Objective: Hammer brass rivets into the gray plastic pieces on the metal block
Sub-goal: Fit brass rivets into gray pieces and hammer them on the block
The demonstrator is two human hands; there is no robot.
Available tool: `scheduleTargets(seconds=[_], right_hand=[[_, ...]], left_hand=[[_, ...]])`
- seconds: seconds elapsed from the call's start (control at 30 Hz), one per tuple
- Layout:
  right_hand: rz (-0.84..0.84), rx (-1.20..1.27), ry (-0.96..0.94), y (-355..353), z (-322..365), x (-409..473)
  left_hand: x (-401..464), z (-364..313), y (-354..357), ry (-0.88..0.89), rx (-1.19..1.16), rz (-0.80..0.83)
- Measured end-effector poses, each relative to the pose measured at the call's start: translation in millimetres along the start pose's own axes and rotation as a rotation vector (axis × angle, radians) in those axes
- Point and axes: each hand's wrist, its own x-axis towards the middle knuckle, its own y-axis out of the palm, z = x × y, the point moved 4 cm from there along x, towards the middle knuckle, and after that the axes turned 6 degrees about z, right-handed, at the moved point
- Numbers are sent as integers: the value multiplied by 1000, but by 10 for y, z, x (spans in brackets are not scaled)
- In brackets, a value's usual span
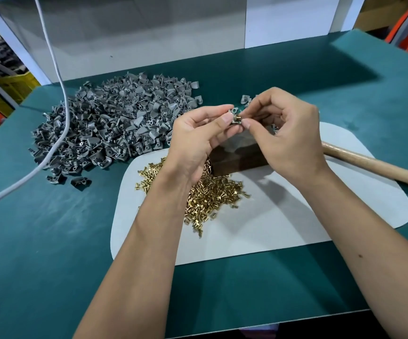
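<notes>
Sprawled over the teal desk's (51,228) far-left stretch: a heap of gray plastic pieces (110,123). Lay mid-desk: white mat (283,223) bearing metal block (237,155), brass rivets (212,192). Pinched above block: one gray piece (235,116) in left hand (198,140), one rivet (239,116) in right hand (286,135).

No readable text, no labels, no brands, no numbers, no signs anywhere

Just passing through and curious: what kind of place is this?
Probably a small factory assembly bench: a heap of identical gray plastic pieces, a pile of brass rivets on a white mat, and a metal block under the hands.
</notes>
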Motion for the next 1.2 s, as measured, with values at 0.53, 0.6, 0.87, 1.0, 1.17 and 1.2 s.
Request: scheduleTargets(seconds=[0.53,0.6,0.87,1.0,1.17,1.2], right_hand=[[-28,-191,-90,-25,71,3],[-63,-182,-23,-36,46,-1],[-75,-99,146,0,-14,-3],[-53,-105,143,18,-22,-8],[-59,-201,73,8,18,-12],[-60,-215,63,5,23,-12]], left_hand=[[-13,-16,38,15,168,-18],[-8,-24,64,106,227,-40],[-13,-22,147,259,401,-68],[-12,2,129,230,380,-113],[-10,17,139,198,348,-129],[-11,20,147,200,346,-127]])
